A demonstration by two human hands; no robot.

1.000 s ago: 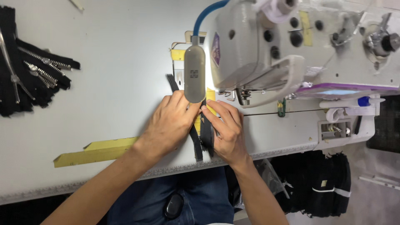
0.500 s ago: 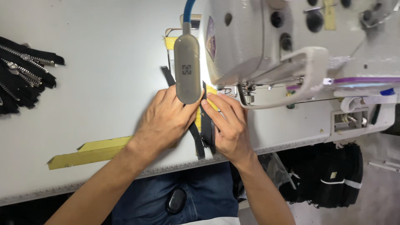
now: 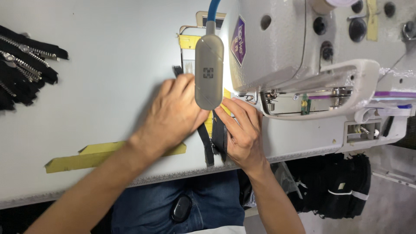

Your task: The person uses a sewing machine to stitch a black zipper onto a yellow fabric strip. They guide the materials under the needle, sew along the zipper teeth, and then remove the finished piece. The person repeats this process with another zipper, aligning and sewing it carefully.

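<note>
Head camera, looking down: a white sewing table (image 3: 99,65) is seen from above, with a large off-white industrial sewing machine (image 3: 303,52) standing on its right side. A grey oval work lamp on a blue flexible neck (image 3: 209,73) hangs over the middle of the table, lit, and partly covers the hands.

A long black zipper tape with metal teeth (image 3: 212,143) is laid flat on the table, running from the front edge up toward the machine's needle area. The left hand (image 3: 173,115) is laid flat on the table just left of the zipper, fingers spread slightly and pressed down, its fingertips hidden beneath the lamp; nothing is pinched in it. The right hand (image 3: 242,130) is placed on the right side of the zipper, fingers extended and close together, pressing the tape against the table near the machine's foot.

A yellow strip of tape (image 3: 99,156) is stuck to the table under the left forearm. A pile of black zippers with silver teeth (image 3: 24,65) is lying at the far left edge, well apart from the hands. Blue jeans (image 3: 173,199) are visible below the table edge, and black fabric pieces (image 3: 342,186) are hung beneath the machine on the right.
</note>
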